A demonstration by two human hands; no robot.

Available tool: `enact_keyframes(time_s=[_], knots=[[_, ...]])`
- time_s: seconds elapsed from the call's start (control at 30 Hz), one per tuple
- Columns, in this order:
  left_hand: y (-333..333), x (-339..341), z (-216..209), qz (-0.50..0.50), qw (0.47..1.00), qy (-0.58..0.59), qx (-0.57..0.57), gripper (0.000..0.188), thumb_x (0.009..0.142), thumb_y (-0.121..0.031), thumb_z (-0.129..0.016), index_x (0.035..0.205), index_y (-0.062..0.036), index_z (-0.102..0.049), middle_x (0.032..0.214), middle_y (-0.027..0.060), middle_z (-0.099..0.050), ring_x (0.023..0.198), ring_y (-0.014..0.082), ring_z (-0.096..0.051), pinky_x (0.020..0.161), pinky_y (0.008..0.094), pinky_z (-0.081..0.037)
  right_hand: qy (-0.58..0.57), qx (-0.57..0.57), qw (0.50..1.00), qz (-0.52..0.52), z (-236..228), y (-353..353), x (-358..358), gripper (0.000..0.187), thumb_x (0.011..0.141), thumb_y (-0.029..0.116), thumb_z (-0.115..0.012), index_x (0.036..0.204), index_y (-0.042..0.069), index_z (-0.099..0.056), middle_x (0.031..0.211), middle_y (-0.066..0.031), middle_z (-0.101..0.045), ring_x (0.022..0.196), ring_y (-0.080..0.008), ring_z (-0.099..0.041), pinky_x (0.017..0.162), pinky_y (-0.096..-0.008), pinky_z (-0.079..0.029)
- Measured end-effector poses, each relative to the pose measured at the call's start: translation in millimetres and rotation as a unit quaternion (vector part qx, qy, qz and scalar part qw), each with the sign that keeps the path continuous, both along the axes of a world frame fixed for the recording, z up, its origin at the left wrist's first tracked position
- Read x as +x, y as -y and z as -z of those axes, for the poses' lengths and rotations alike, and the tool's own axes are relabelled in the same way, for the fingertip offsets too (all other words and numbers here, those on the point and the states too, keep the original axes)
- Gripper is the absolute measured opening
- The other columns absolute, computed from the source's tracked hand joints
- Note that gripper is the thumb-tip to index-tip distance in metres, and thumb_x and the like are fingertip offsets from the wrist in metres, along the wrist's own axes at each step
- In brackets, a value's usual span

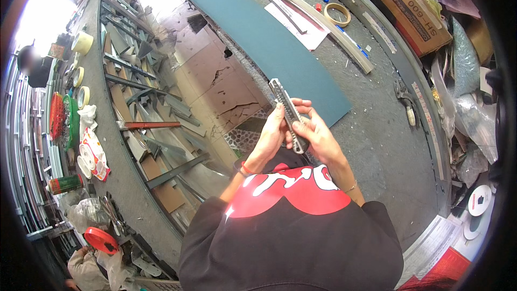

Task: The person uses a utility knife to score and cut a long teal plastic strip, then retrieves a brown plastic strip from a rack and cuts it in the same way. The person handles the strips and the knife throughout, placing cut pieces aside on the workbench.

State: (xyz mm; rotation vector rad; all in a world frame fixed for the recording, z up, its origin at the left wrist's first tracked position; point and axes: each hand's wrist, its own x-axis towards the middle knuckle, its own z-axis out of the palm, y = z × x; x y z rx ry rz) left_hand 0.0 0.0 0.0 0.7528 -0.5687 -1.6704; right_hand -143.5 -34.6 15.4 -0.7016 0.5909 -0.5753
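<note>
Grip: your left hand (pixel 273 128) and right hand (pixel 319 139) are both holding the silver-and-black tool (pixel 287 109) | Place: it is sitting raised before your black top (pixel 291 248) | Progress: tool already in hand; blue-green panel (pixel 269 40) is lying untouched on the table (pixel 385 145); what is left is not showing

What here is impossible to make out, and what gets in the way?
All in the head view:
The long dark metal hand tool: parts covered by the person's left grip and right grip.
The white paper sheet: partly covered by the long pale curved strip.
The brown-and-red cardboard box: contents hidden by its walls.
The flat red item, lower right: cut off by the dark lens rim.
The bright top-left background: washed out by glare.
</note>
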Motion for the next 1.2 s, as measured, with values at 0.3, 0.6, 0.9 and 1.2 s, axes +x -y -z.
enact_keyframes(time_s=[0.3, 0.6, 0.9, 1.2], knots=[[-1, 4, 4, -0.088, 0.988, -0.091, -0.09, 0.047, 0.097, -0.049, -0.028, 0.109, -0.0067, -0.043, 0.109, 0.0107, -0.048, 0.109, 0.0207, -0.048, 0.089, 0.0321, -0.047, 0.151, -0.023, 0.986, -0.066, -21, -13, 3, 0.08, 0.088, 0.013, -0.06, 0.145, -0.002, -0.005, 0.127, -0.0213, -0.046, 0.097, -0.0236, -0.059, 0.081, -0.0339, -0.052], [-1, 0, -2, -0.089, 0.991, -0.018, -0.097, 0.055, 0.094, -0.058, -0.028, 0.103, -0.0064, -0.043, 0.099, 0.0106, -0.048, 0.106, 0.0242, -0.045, 0.098, 0.04, -0.035, 0.063, -0.08, 0.994, -0.026, -37, -33, 8, 0.073, 0.091, 0.016, -0.057, 0.144, -0.001, -0.011, 0.112, -0.0161, -0.052, 0.092, -0.0198, -0.058, 0.069, -0.0273, -0.051], [-1, -3, 3, -0.161, 0.98, 0.038, -0.111, 0.053, 0.095, -0.056, -0.027, 0.101, -0.0052, -0.042, 0.094, 0.0092, -0.046, 0.099, 0.0224, -0.045, 0.098, 0.0402, -0.034, 0.054, -0.101, 0.993, 0.02, -31, -42, 13, 0.064, 0.095, 0.015, -0.048, 0.145, -0.001, -0.011, 0.117, -0.0162, -0.051, 0.092, -0.0178, -0.057, 0.07, -0.0278, -0.05], [-3, -1, 1, -0.192, 0.969, 0.098, -0.123, 0.056, 0.093, -0.059, -0.03, 0.099, -0.0046, -0.042, 0.093, 0.0087, -0.045, 0.098, 0.0223, -0.047, 0.091, 0.038, -0.038, 0.054, -0.025, 0.998, 0.005, -29, -36, 9, 0.057, 0.096, 0.018, -0.047, 0.142, -0.001, -0.021, 0.115, -0.0177, -0.054, 0.089, -0.0178, -0.058, 0.07, -0.0285, -0.049]])
